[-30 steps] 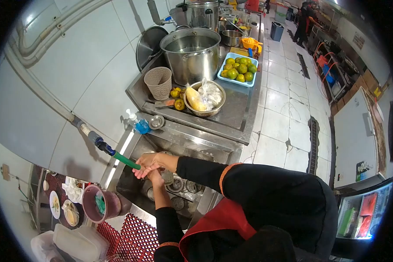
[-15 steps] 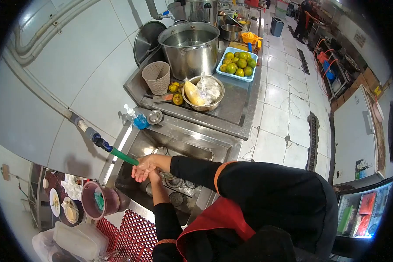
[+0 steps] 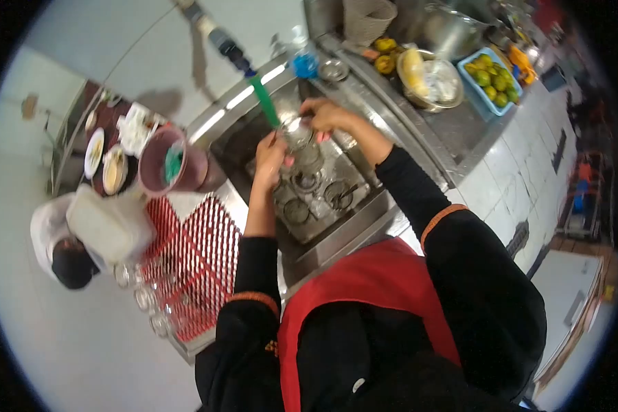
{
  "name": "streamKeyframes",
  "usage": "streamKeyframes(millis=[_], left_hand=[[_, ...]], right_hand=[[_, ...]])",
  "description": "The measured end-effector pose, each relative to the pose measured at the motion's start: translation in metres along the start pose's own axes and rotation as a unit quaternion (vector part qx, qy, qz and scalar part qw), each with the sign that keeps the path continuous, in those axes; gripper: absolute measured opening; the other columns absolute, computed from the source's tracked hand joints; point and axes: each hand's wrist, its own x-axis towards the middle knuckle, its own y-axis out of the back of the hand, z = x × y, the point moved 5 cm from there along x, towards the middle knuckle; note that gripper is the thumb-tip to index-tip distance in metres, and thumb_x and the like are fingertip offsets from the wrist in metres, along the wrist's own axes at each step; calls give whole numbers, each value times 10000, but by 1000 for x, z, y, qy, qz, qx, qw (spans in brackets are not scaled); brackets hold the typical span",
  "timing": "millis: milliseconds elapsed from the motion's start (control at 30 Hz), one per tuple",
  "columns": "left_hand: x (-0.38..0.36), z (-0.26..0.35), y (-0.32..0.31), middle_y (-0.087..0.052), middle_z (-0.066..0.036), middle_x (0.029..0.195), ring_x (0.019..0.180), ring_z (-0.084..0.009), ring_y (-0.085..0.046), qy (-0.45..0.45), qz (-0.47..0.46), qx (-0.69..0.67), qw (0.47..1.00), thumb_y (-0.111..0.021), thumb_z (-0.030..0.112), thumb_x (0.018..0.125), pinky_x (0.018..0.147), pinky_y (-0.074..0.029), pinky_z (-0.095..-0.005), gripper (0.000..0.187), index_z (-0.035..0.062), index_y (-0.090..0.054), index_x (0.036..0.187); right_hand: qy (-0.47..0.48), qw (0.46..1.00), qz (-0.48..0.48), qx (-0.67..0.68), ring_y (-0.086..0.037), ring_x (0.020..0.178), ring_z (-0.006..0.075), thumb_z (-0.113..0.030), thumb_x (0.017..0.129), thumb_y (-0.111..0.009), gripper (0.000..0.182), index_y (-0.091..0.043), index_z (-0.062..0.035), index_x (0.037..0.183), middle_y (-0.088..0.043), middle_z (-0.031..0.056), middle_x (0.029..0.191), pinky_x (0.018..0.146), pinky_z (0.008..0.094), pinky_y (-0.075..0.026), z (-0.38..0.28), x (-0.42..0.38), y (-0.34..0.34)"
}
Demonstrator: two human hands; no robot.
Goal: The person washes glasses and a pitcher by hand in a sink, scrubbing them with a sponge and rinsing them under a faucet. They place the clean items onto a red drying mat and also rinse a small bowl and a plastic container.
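Observation:
Under the green hose (image 3: 264,101), a clear glass (image 3: 297,134) is held between my two hands above the sink (image 3: 237,147). My left hand (image 3: 270,159) is closed at its left side, fingers curled. On the other side my right hand (image 3: 327,118) grips it near the rim, its fingers partly behind the glass. Several more glasses lie below in the basin, among them a glass (image 3: 296,211) near my left wrist and another glass (image 3: 338,195) with a dark stick-like thing in it. Motion blur softens the finger details.
A soap bottle (image 3: 304,60) stands on the sink's back ledge. To the right are a metal bowl (image 3: 429,103) with bags and a blue tray (image 3: 465,63) of green citrus. At left are a pinkish bucket (image 3: 151,168) and a red perforated mat (image 3: 202,257) with upturned glasses beside it.
My hands were together under the hose; now they are apart with a glass between them. The view has turned and shifted, showing more of the sink and the red mat.

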Motion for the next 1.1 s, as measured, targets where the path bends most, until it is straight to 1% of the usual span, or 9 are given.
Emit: streamKeyframes(millis=[167,333,500,600,700,733,767,900,1100], left_hand=[[-4,15,-9,-506,-32,721,485,-94,-442,-20,92,82,992,-460,145,770,428,-396,-230,406,-3,-460,1148],[2,27,1,-560,-60,600,509,-117,-491,-5,118,99,988,-580,158,704,420,-401,-275,199,-14,-615,797],[4,16,8,-589,-179,677,640,-260,-602,-84,194,230,950,-554,174,697,614,-456,-347,165,65,-649,777],[-16,37,-8,-595,-161,742,724,-349,-573,-102,174,436,877,-548,167,660,650,-467,-399,187,147,-662,807],[-22,36,-35,-590,-180,662,686,-302,-601,-113,106,580,800,-598,257,646,619,-479,-387,236,29,-630,696],[-26,35,-46,-591,-190,679,678,-311,-601,-126,81,603,784,-593,268,656,617,-482,-377,268,4,-625,696],[-25,32,-56,-600,-178,713,690,-309,-604,-134,49,615,775,-565,221,671,603,-483,-386,216,21,-632,714],[-27,22,-94,-618,-145,716,662,-251,-619,-142,-10,681,718,-508,149,680,524,-483,-392,166,64,-650,700],[-32,36,-70,-623,-125,741,706,-268,-615,-165,30,643,747,-536,148,665,557,-472,-434,157,54,-648,720]], right_hand=[[114,980,37,-161,-600,489,191,24,666,-531,232,-578,-9,890,-591,145,613,398,297,-486,-23,0,6],[35,996,49,64,-589,481,191,4,761,-444,158,-541,35,882,-562,137,593,394,283,-482,9,-3,-3],[-13,958,-77,277,-587,531,233,7,784,-422,252,-463,23,1032,-535,120,694,445,293,-510,60,15,-39],[-45,922,-113,367,-589,686,231,14,785,-424,268,-451,9,1051,-552,123,767,543,340,-538,77,23,-63],[-78,897,-130,414,-585,727,212,-25,807,-429,269,-449,-14,1074,-560,122,895,560,330,-529,92,24,-92],[-41,907,-135,396,-590,743,199,-76,839,-412,255,-449,-38,1088,-563,104,959,576,317,-515,82,12,-96],[131,848,-176,483,-593,763,187,-136,833,-464,282,-444,-51,1101,-576,79,934,596,303,-501,86,10,-100],[99,837,-181,507,-593,770,187,-128,815,-494,298,-444,-52,1098,-571,88,938,591,322,-502,106,22,-111],[51,810,-188,554,-593,785,188,-113,778,-553,337,-445,-53,1091,-563,106,946,581,359,-503,113,42,-116]])
